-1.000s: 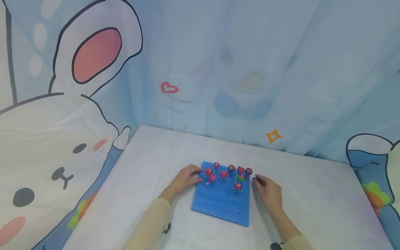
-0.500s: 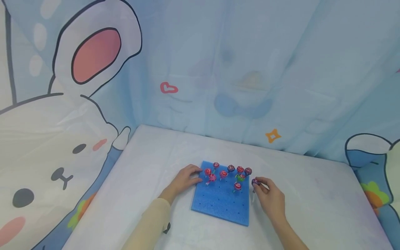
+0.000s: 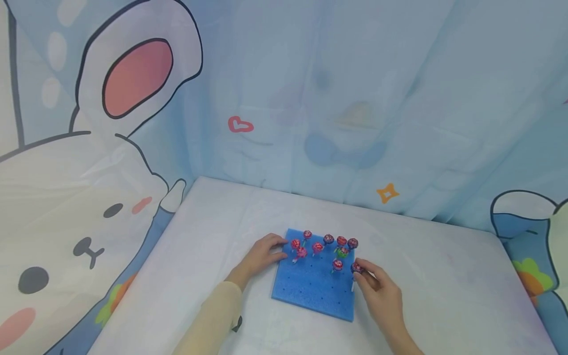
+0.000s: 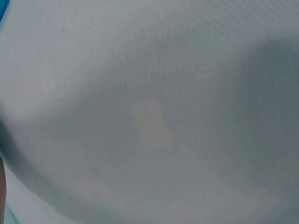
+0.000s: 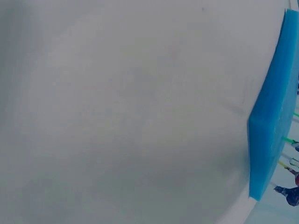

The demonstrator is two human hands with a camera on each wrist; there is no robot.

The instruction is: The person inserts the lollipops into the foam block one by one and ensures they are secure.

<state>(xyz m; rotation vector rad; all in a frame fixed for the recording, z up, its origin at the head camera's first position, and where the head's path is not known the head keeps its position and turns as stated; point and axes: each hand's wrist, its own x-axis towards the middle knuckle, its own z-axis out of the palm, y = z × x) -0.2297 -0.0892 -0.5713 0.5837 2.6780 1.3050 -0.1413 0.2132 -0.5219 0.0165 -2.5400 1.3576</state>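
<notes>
A blue foam board (image 3: 306,291) with rows of small holes lies on the table. Several wrapped lollipops, such as a pink one (image 3: 301,253) and a green one (image 3: 342,253), stand on sticks in its far half. My right hand (image 3: 381,293) pinches a dark purple-and-red lollipop (image 3: 356,267) between thumb and fingers, its white stick pointing down over the board's right edge. At the left edge, my left hand (image 3: 264,255) touches the board with thumb and fingers spread apart. The right wrist view catches the board's side (image 5: 266,135) and another dark lollipop (image 5: 292,196).
A white cloth (image 3: 443,286) covers the table around the board. Behind it hangs a pale blue printed curtain (image 3: 284,88), with a large cartoon rabbit (image 3: 66,197) on the left side. The left wrist view is mostly blurred white cloth (image 4: 93,177).
My right hand first moves slightly back and turns the lollipop's stick into view. Then it shifts left, bringing the lollipop over the board's right edge. My left hand stays in place.
</notes>
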